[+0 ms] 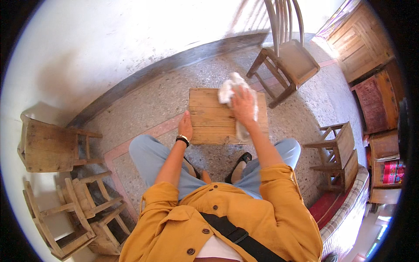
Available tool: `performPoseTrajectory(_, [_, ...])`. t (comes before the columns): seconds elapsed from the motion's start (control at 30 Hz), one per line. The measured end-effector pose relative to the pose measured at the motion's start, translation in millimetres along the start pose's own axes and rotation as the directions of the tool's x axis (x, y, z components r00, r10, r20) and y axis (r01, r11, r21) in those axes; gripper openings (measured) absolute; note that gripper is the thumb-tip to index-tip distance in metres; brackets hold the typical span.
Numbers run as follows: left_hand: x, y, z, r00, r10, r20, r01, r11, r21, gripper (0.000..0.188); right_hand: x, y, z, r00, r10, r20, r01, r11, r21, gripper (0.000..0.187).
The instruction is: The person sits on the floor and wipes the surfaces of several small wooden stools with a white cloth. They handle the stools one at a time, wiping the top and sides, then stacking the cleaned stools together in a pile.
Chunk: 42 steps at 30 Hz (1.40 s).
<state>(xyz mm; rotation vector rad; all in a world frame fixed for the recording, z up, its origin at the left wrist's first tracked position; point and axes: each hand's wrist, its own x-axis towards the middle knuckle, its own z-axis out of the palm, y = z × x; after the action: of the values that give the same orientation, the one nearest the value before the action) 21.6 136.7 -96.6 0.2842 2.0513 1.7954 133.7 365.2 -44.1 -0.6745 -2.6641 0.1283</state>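
Speckled floor (161, 98) surrounds a wooden plank top (209, 117) near the person's knees (146, 155). From the head, the left hand (185, 125) touches its left edge, grip unclear; the right hand (244, 105) grasps a white cloth (225, 92) against its far right part.

The plank top (207, 115) is showing bare, mostly matt wood with visible grain and seams, while the rag (226, 92) is looking soft and rumpled, plainly cloth. The floor (137, 109) is showing hard, speckled stone chips. The wall (109, 39) is looking chalky and matt. The chair (301, 64) is displaying worn wood. The shirt (279, 205) is looking like matt cloth, its buttons (205, 231) appearing smooth, and the strap (259, 249) is resembling woven webbing.
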Motion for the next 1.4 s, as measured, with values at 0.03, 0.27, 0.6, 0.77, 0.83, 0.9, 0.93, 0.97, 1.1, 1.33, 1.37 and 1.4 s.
performPoseTrajectory(0.03, [-6.4, 17.3, -1.0, 0.998, -0.055, 0.015, 0.055, 0.997, 0.054, 0.066, -8.1, 19.1, -13.7, 1.000, 0.029, -0.004, -0.030, 0.999, -0.016, 0.039])
performPoseTrajectory(0.27, [-8.6, 16.9, 1.1, 1.000, -0.029, -0.010, 0.030, 0.990, 0.137, 0.064, -111.5, -4.7, -64.7, 0.993, 0.118, -0.010, -0.118, 0.992, -0.034, 0.045])
performPoseTrajectory(0.6, [-5.5, 13.3, -2.6, 0.998, 0.054, 0.024, -0.057, 0.988, 0.146, 0.058, -10.2, -94.8, -2.0, 0.983, -0.180, 0.033, 0.169, 0.965, 0.201, 0.041])
performPoseTrajectory(0.77, [-5.8, 12.1, -4.9, 1.000, -0.010, -0.019, 0.012, 0.993, 0.119, 0.062, 1.1, 15.7, -7.7, 0.993, 0.008, -0.115, -0.018, 0.997, -0.081, 0.039])
performPoseTrajectory(0.83, [-6.6, 12.3, 1.9, 0.999, -0.002, -0.048, 0.007, 0.995, 0.100, 0.063, -31.3, 63.8, -11.1, 0.996, 0.079, -0.028, -0.083, 0.984, -0.159, 0.038])
performPoseTrajectory(0.9, [-5.7, 8.6, 3.5, 0.998, 0.013, -0.064, -0.005, 0.993, 0.117, 0.064, -63.9, 49.8, -38.7, 0.971, 0.235, -0.049, -0.232, 0.971, 0.054, 0.040])
performPoseTrajectory(0.93, [-4.0, 6.0, 4.4, 0.998, 0.026, -0.057, -0.018, 0.990, 0.142, 0.064, -81.4, 42.8, -42.5, 0.979, 0.199, -0.049, -0.199, 0.980, 0.010, 0.041])
performPoseTrajectory(0.97, [-3.6, 2.5, 3.6, 0.998, 0.037, -0.057, -0.027, 0.985, 0.170, 0.064, -91.7, 22.1, -50.6, 0.996, 0.062, -0.068, -0.067, 0.995, -0.075, 0.042])
performPoseTrajectory(1.1, [-2.2, -0.9, 2.9, 1.000, 0.025, -0.019, -0.023, 0.993, 0.116, 0.061, -116.3, -61.9, -44.8, 0.993, -0.111, 0.047, 0.102, 0.982, 0.156, 0.048])
performPoseTrajectory(1.33, [-4.1, -5.1, -3.9, 0.995, 0.103, 0.011, -0.104, 0.977, 0.187, 0.042, -7.1, -121.9, 6.8, 0.974, -0.224, 0.034, 0.204, 0.932, 0.301, 0.040])
performPoseTrajectory(1.37, [-6.2, 10.7, -2.5, 0.999, 0.052, -0.006, -0.051, 0.989, 0.137, 0.046, 9.1, -115.3, 11.7, 0.978, -0.208, 0.001, 0.200, 0.941, 0.271, 0.039])
performPoseTrajectory(1.4, [-8.3, 20.7, -1.9, 1.000, -0.006, -0.023, 0.007, 0.997, 0.079, 0.051, 21.2, -106.4, 14.4, 0.985, -0.172, 0.016, 0.164, 0.959, 0.232, 0.039])
